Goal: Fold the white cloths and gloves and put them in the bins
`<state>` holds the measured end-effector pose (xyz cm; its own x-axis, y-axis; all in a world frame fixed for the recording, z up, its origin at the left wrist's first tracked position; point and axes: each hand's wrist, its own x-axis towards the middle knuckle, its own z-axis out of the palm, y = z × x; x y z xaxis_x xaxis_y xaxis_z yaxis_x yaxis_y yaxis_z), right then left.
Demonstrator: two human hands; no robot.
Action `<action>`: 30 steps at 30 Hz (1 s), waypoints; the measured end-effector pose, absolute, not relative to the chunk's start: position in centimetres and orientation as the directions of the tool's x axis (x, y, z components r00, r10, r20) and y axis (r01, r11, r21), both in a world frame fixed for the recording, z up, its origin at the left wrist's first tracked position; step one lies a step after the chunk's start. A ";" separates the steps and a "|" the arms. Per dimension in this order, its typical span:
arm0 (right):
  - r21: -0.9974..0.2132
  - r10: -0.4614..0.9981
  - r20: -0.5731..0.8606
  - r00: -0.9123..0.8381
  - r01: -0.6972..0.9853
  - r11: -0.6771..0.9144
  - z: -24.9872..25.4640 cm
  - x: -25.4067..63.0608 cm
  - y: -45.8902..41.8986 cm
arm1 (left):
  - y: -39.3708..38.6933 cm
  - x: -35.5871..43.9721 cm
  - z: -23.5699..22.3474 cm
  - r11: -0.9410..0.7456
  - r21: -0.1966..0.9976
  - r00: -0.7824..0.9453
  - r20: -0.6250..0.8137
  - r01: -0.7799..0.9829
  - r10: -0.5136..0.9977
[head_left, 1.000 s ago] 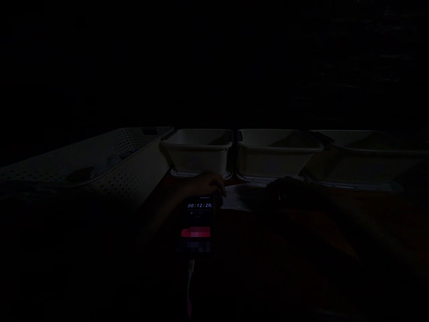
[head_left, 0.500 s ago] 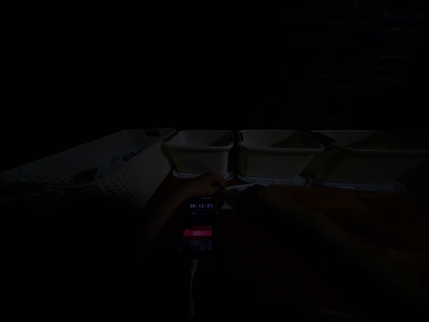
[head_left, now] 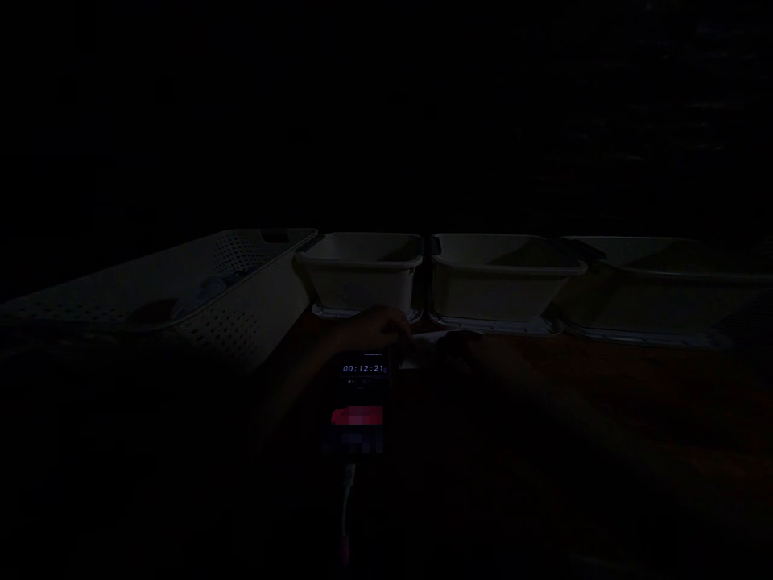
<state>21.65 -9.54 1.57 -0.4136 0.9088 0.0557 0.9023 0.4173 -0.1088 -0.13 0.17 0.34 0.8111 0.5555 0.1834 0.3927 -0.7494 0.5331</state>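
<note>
The picture is very dark. My left hand (head_left: 382,324) reaches in above the top of a lit phone, its fingers curled down at the left end of a pale, flat thing (head_left: 416,349). Its kind cannot be made out. From the right, my right hand (head_left: 464,346) comes to the other end of that pale thing, mostly lost in shadow, so its fingers do not show clearly. Below my left hand lies the phone (head_left: 357,403), its screen showing a running timer and a red band.
Three pale bins stand in a row behind my hands: a left bin (head_left: 362,286), a middle bin (head_left: 501,292) and a right bin (head_left: 652,302). At left is a perforated basket (head_left: 278,302) with indistinct contents. A cable (head_left: 345,507) runs from the phone across the dark reddish table (head_left: 634,395).
My right hand has shifted slightly and shows a little more plainly beside the pale thing. My left hand's fingers have moved a little to the right. The bins and phone stay put.
</note>
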 end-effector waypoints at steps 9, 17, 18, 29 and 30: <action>-0.242 0.964 0.163 -0.211 0.939 0.246 0.7 21.3 -9.8 | -1.7 0.9 1.5 -0.656 0.706 0.822 0.190 0.266 0.537; -0.418 0.967 0.162 -0.199 0.874 0.250 1.2 21.2 -10.1 | -0.3 0.2 0.5 -0.771 0.515 0.786 0.264 0.375 0.559; -0.447 0.957 0.183 -0.224 0.848 0.284 1.2 21.2 -10.2 | -0.1 0.2 0.4 -0.771 0.509 0.778 0.274 0.382 0.566; -0.410 0.884 0.292 -0.366 0.787 0.461 -0.6 21.8 -9.2 | -0.9 0.6 1.6 -0.748 0.591 0.764 0.319 0.303 0.561; -0.401 0.870 0.306 -0.386 0.777 0.485 -0.9 21.9 -9.0 | -0.9 0.6 1.6 -0.741 0.603 0.758 0.324 0.296 0.566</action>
